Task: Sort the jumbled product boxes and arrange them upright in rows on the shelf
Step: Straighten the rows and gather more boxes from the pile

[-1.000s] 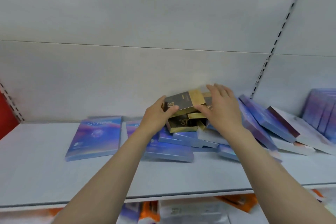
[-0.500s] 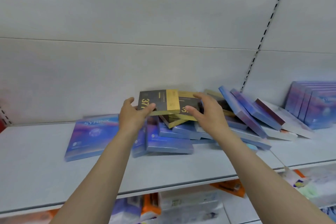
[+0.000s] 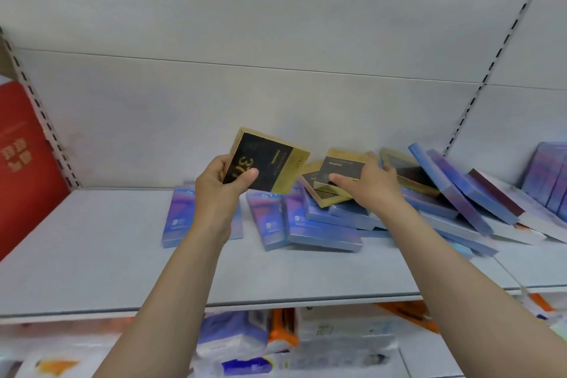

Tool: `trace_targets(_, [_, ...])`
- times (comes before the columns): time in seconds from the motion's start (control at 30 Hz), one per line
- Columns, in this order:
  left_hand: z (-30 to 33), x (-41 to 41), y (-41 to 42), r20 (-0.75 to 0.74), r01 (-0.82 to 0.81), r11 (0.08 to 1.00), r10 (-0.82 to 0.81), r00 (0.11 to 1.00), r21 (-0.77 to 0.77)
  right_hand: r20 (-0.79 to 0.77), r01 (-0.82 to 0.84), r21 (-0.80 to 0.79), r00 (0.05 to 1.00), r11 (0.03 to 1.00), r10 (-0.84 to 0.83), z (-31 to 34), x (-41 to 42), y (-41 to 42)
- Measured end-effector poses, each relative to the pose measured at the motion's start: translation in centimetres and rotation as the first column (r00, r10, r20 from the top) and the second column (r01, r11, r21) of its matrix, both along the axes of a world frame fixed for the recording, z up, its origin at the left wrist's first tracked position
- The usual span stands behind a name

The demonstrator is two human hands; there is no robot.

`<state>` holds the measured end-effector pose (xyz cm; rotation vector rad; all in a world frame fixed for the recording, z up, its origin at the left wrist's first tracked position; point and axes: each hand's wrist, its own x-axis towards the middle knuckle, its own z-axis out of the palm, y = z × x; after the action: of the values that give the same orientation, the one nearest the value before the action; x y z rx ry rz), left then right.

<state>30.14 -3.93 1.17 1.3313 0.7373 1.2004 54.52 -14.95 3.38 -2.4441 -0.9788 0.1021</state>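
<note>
Left hand point(image 3: 221, 190) clamped on one black-and-gold box point(image 3: 267, 160) lifted above the shelf point(image 3: 92, 255), right hand point(image 3: 372, 186) gripping a second point(image 3: 340, 169) atop the jumbled pile, two more gold boxes visible, blue boxes point(image 3: 322, 233) too overlapped to count.

pale grey back panels point(image 3: 276, 9), slotted uprights point(image 3: 478, 92), a red panel point(image 3: 24, 156) at left, blurred packs point(image 3: 276, 344) on the tier below

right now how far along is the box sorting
Early. Done: only the blue boxes at far right look upright. In hand: the left hand holds one black-and-gold box lifted; the right hand grips another on the pile. Left: the jumbled blue boxes lying flat or leaning on the shelf.
</note>
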Motion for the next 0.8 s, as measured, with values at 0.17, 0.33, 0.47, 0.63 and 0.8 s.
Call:
trace_targets(0.17, [-0.8, -1.0, -1.3, 0.071, -0.046, 0.997, 0.05, 0.996, -0.056, 0.069, 0.05, -0.004, 0.996, 0.999, -0.05, 0.8, -1.2, 0.9])
trace_targets(0.33, [-0.9, -0.7, -3.4, 0.032, -0.068, 0.996, 0.07, 0.997, -0.066, 0.021, 0.036, 0.02, 0.999, 0.999, -0.036, 1.5, -0.9, 1.6])
trace_targets(0.47, [-0.3, 0.5, -5.7, 0.032, -0.115, 0.989, 0.118, 0.992, -0.088, 0.079, -0.05, -0.069, 0.995, 0.996, 0.055, 1.7, -0.5, 0.8])
trace_targets(0.63, [-1.2, 0.9, -8.7, 0.105, -0.214, 0.965, 0.231, 0.967, -0.15, 0.012, -0.212, 0.083, 0.977, 0.974, 0.212, 0.4, 0.4, -1.0])
trace_targets(0.8, [-2.3, 0.5, -11.7, 0.106, -0.267, 0.938, 0.296, 0.949, -0.223, -0.051, -0.265, 0.14, 0.96, 0.954, 0.274, 0.3, 0.4, -1.5])
